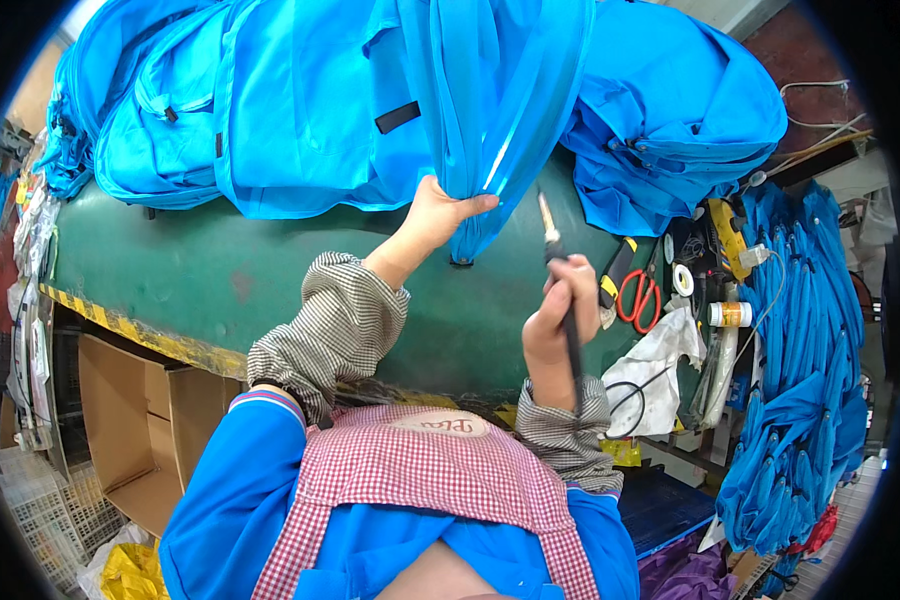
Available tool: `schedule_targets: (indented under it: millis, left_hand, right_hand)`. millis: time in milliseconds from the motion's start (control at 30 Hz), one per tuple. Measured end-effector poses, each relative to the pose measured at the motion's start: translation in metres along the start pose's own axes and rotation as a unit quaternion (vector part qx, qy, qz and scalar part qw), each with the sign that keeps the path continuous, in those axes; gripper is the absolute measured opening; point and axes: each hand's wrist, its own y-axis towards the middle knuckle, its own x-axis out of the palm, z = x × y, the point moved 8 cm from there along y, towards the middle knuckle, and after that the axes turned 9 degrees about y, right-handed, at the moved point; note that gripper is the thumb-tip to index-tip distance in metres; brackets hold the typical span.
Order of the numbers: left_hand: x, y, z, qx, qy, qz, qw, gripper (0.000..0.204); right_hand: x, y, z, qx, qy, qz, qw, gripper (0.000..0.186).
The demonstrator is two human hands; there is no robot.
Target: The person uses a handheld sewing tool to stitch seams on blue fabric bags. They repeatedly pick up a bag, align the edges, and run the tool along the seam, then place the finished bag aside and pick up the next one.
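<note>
My left hand [440, 215] pinches the lower end of a blue fabric piece [480, 120], with a pale strip running down its fold. The piece's pointed end hangs just below my fingers, over the green tabletop [260, 265]. In my right hand [562, 318] is a soldering iron [553, 235], gripped by its black handle. Its metal tip points up and away, a little right of the fabric and apart from it. A black cord [625, 400] loops beside my right sleeve. Behind my left hand lie more blue fabric bags [300, 110] with small black tabs.
Another blue fabric heap [680, 110] lies at the far right. Red-handled scissors [639, 303], a yellow-black cutter [618, 268], a tape roll [682, 280], a white bottle [730, 314] and a crumpled white cloth [660, 370] sit right. Blue pieces [800, 370] hang beyond; a cardboard box [135, 420] stands lower left.
</note>
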Motion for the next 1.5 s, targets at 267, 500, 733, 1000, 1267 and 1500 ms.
schedule_targets:
  millis: [267, 500, 733, 1000, 1267, 1500]
  left_hand:
    - [0.000, -0.002, -0.004, -0.005, -0.021, 0.003, 1.000, 0.019]
    - [0.003, -0.006, -0.002, -0.035, -0.015, 0.009, 0.999, 0.019]
    - [-0.016, -0.005, 0.035, 0.020, -0.035, 0.005, 0.999, 0.046]
    - [0.009, -0.004, 0.038, 0.028, 0.043, -0.062, 0.997, 0.047]
    - [-0.014, -0.005, 0.029, 0.059, 0.050, -0.033, 0.996, 0.037]
    - [-0.019, -0.001, 0.014, 0.074, 0.073, -0.013, 0.994, 0.029]
  right_hand:
    - [0.023, -0.011, -0.010, -0.102, -0.072, -0.095, 0.988, 0.009]
    - [0.041, 0.005, -0.006, -0.063, -0.109, -0.126, 0.984, 0.010]
    - [0.029, -0.011, 0.059, 0.195, -0.001, -0.011, 0.981, 0.046]
    - [0.050, -0.039, 0.087, 0.259, 0.139, 0.150, 0.944, 0.059]
    - [0.049, -0.045, 0.089, 0.270, 0.074, 0.143, 0.950, 0.048]
    - [0.050, -0.048, 0.094, 0.268, 0.108, 0.130, 0.948, 0.048]
